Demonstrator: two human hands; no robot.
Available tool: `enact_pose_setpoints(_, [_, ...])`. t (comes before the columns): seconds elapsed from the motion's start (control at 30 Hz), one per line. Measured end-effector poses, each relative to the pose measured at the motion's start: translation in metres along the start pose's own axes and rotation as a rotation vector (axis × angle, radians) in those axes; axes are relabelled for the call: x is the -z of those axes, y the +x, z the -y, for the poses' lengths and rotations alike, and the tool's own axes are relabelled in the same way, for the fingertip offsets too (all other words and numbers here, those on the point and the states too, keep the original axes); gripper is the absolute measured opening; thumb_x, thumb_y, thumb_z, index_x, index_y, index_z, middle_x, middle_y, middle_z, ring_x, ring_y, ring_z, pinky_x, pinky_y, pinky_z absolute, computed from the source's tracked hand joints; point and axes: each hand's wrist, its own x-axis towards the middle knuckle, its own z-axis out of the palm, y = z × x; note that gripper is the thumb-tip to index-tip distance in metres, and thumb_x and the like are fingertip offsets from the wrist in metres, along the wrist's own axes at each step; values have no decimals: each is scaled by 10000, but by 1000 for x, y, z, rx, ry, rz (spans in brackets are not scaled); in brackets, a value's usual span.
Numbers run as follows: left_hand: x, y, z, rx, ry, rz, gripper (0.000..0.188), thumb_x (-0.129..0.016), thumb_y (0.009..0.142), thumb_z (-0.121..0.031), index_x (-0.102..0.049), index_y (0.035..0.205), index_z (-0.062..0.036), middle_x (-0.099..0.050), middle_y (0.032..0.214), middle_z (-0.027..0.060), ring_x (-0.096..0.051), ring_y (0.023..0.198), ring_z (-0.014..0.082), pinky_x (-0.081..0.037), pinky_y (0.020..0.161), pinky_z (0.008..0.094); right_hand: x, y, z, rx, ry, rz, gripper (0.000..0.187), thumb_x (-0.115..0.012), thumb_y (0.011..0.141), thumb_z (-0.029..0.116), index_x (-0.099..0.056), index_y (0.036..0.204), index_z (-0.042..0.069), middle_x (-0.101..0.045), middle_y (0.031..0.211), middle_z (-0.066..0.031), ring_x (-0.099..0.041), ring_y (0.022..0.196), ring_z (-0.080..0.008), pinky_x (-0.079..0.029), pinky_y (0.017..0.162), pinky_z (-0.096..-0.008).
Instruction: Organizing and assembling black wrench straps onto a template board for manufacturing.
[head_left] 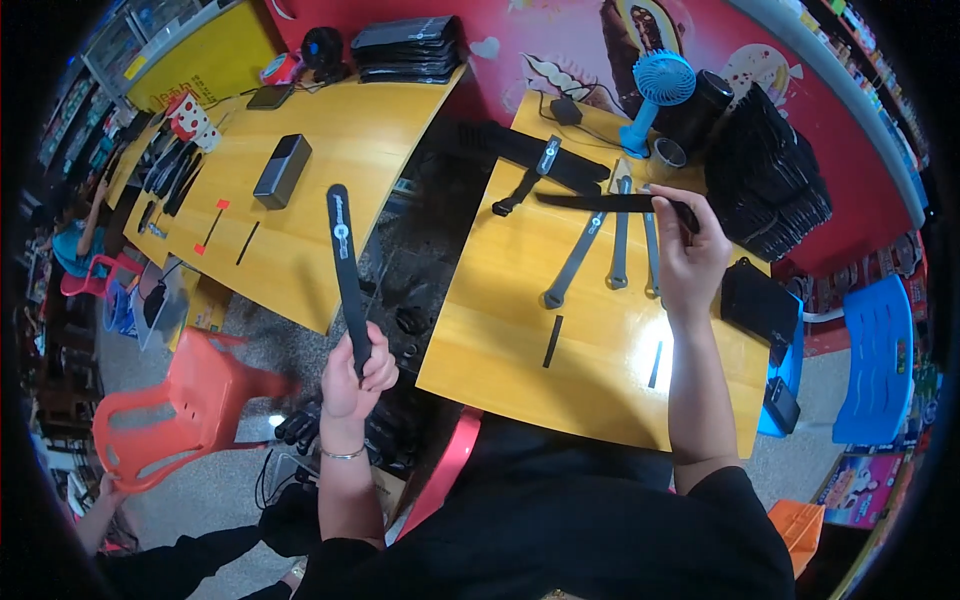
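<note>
"What's around the hands?"
"The yellow table (480,335); a stack of black packages (768,175) at its far right, a blue fan (664,80) at its far side."
"And the hands?"
"Left hand (358,378): left of the table, fingers closed around a black strap (343,250), nearly upright. Right hand (692,255): above the table, fingers pinching another black strap (595,203), sideways."
"Smaller?"
"2 thin dark strips (552,342), nearer the table's front edge."

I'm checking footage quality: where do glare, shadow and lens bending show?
Head view: bright glare whitens the right-hand table around a narrow dark strip; head view: a soft shadow falls left of that glare; head view: the pale border beside the red wall bows strongly.
</note>
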Motion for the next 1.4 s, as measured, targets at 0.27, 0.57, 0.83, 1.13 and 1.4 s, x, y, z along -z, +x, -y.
enact_pose_setpoints(0.27, [-20,22,30,-264,-20,14,334,-373,973,-358,-468,1118,-72,-477,723,63,-421,641,144,-343,563,253,-35,-23,-7,368,-344,88,326,-694,670,8,-666,968,138,-653,715,-49,-592,550,-197,-456,499,-296])
enact_pose_setpoints(0.57, [-43,34,45,-233,-82,58,318,-454,959,-257,-455,1220,-75,-536,1025,117,-574,946,236,-496,711,312,-92,-85,-31,265,-558,841,355,-696,719,309,-652,1012,114,-671,831,-60,-648,680,-227,-511,591,-336])
enact_pose_setpoints(0.83, [-66,43,55,-271,-104,1,314,-542,913,-129,-456,1210,-75,-560,1020,110,-599,986,259,-553,817,398,-62,-74,-13,227,-319,717,334,-597,834,307,-627,1052,56,-626,931,-124,-628,815,-267,-505,684,-352])
enact_pose_setpoints(1.13, [-110,47,87,-329,-55,-51,306,-603,855,-26,-490,1138,-53,-590,1015,112,-601,998,259,-542,838,405,1,-91,50,-10,64,629,357,-539,807,-49,-602,1149,30,-633,702,-108,-635,677,-242,-489,646,-324])
enact_pose_setpoints(1.4, [-143,50,109,-421,69,-24,301,-625,821,28,-499,1088,-25,-591,1001,127,-602,997,250,-521,851,345,25,-111,37,-183,133,472,407,-610,818,33,-534,1216,68,-659,761,-107,-657,685,-244,-508,612,-321])
